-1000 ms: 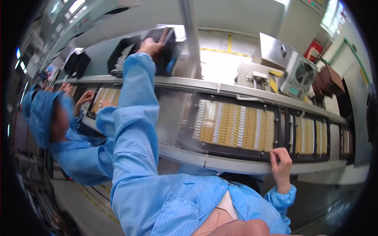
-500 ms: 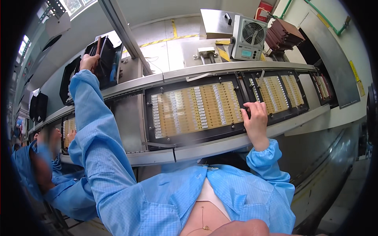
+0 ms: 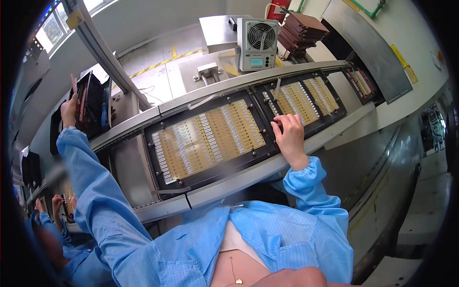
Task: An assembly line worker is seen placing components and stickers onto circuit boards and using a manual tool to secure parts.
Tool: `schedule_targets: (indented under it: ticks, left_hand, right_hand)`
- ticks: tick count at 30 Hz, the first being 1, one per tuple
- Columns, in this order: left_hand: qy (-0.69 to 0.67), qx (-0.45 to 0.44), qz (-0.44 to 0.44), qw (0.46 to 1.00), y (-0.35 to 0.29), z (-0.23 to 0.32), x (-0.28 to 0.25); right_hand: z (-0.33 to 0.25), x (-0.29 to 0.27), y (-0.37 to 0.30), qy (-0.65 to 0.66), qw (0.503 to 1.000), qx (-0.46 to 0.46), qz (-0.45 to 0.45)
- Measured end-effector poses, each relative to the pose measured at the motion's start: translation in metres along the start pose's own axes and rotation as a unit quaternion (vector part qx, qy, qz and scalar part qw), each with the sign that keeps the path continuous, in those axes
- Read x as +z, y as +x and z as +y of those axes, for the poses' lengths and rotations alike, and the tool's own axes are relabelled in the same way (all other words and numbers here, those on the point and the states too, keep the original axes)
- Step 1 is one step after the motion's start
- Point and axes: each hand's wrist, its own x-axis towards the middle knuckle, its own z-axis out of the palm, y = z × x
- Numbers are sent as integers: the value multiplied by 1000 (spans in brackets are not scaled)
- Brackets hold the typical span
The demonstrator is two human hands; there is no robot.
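Observation:
My left hand (image 3: 69, 113) reaches out to the far left, at the black bin (image 3: 91, 95). Its fingers close round a thin, pinkish-brown stick (image 3: 73, 84) that points up beside the bin. A blue-handled tool (image 3: 104, 115) stands at the bin's right side. Over the junction of two black carrier frames, my right hand (image 3: 290, 139) has its fingers curled together. A small dark spot shows between thumb and forefinger; what it is, I cannot make out. Left of it lies a yellow circuit-board panel (image 3: 205, 138) with rows of white parts, in its black frame (image 3: 191, 180).
The conveyor rail (image 3: 210, 193) runs along the near side. A second framed panel (image 3: 299, 103) lies to the right. Behind stand a grey fan unit (image 3: 257, 45) and stacked brown trays (image 3: 303, 31). A co-worker's hands (image 3: 57, 203) are at the far left.
The view has turned, and the line now slopes up to the right. My left hand sits nearer the bin's left side. My right hand stays near the frames' junction, its fingers more curled.

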Motion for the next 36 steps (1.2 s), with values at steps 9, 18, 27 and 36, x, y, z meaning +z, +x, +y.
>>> schedule_targets:
  ticks: [9,18,27,36]
  left_hand:
    - [-167,105,-45,979,-144,85,-1]
    - [10,294,-238,926,-364,166,84]
    - [240,348,-230,877,-401,156,98]
    - [224,451,-149,851,-428,208,93]
  right_hand:
    - [0,6,-4,-19,1000,13,-3]
    - [13,-10,10,14,1000,-15,22]
    - [252,-30,56,-195,963,148,115]
    - [323,-20,67,-23,965,258,-38]
